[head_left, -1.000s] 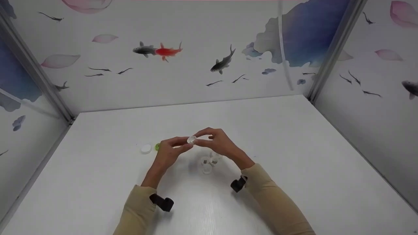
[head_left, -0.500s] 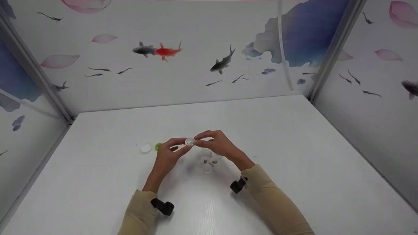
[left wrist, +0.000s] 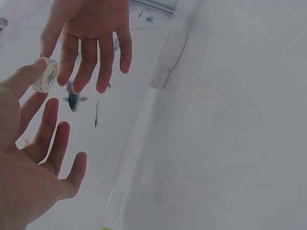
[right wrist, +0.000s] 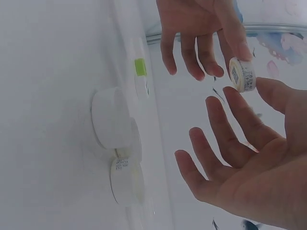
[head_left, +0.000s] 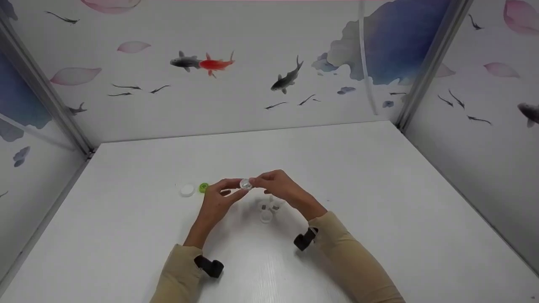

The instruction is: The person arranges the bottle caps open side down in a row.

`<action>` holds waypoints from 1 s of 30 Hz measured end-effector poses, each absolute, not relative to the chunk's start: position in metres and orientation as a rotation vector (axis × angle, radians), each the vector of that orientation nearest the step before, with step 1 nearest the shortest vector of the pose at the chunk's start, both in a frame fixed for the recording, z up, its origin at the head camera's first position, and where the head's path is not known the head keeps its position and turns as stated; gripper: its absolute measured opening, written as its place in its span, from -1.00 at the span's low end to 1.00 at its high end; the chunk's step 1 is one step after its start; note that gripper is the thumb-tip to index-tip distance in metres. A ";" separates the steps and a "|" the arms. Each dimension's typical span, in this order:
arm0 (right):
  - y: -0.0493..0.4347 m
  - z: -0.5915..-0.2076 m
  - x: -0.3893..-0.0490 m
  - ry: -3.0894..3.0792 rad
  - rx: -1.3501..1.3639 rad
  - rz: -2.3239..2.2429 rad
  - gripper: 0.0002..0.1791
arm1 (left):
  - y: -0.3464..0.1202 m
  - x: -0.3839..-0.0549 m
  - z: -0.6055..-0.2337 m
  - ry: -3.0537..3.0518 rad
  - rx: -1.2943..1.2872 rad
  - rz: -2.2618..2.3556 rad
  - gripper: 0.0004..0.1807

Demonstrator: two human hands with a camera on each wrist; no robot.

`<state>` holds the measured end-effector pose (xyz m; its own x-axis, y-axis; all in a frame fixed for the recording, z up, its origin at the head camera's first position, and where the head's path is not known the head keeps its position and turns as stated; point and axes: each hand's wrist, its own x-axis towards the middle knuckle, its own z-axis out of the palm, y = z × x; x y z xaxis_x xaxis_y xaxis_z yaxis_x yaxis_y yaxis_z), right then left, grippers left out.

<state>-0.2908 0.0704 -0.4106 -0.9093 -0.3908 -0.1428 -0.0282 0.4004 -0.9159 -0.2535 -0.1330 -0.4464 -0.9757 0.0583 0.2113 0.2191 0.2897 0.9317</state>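
Note:
Between my two hands, above the table, is a small round white tub (head_left: pixel 246 184) with a clear top. In the left wrist view the tub (left wrist: pixel 46 76) shows a square printed code on its base. My left hand (head_left: pixel 219 200) pinches it between thumb and forefinger, the other fingers spread. My right hand (head_left: pixel 280 185) meets the tub's right side with thumb and forefinger. The right wrist view puts the right thumb (right wrist: pixel 271 91) on the tub's edge and the forefinger beside it. Below the right hand, a cluster of similar tubs (head_left: pixel 265 216) stands on the table.
A white round disc (head_left: pixel 188 190) and a green ring-shaped piece (head_left: pixel 204 187) lie left of my left hand. The white tabletop (head_left: pixel 379 189) is bounded by printed panels (head_left: pixel 252 109) at the back and sides.
The tub has turned so its clear top faces the head camera more. My right thumb and forefinger have drawn closer together at its right edge.

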 end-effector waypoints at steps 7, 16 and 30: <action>0.070 -0.412 -0.291 2.244 -0.323 -1.554 -0.60 | -0.133 -0.253 -0.447 -2.406 -0.275 -1.794 -0.64; 0.072 -0.413 -0.293 2.234 -0.292 -1.592 -0.60 | -0.128 -0.253 -0.442 -2.422 -0.218 -1.791 -0.64; 0.074 -0.411 -0.293 2.258 -0.306 -1.569 -0.62 | -0.128 -0.246 -0.430 -2.544 0.234 -2.283 -0.20</action>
<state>-0.2930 0.0736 -0.4114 -0.9070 -0.3820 -0.1774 0.0331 0.3552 -0.9342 -0.2463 -0.1278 -0.4299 -0.9506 0.0880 -0.2978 -0.2866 0.1208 0.9504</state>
